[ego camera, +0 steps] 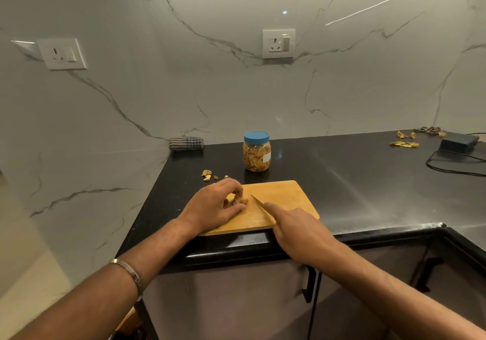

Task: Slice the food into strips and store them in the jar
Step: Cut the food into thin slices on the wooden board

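Pinching food (238, 198) under left hand (215, 205), knife (259, 203) beside

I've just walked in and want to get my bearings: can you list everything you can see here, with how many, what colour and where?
cutting board: one, light wood, at the counter's front edge
food piece: one, tan, on the board under the left fingers
knife: one, steel blade, over the board beside the food
jar: one, clear with blue lid on, holding tan strips, behind the board
scraps: a few, tan, left of the jar
peelings: several, yellow-brown, far right of the counter
cloth: one, dark checked, against the wall
adapter: one, black with cable, far right
sockets: two, white, on the marble wall
counter: one, black
bracelet: one, silver, on the left forearm
left hand: holds the food
right hand: grips the knife
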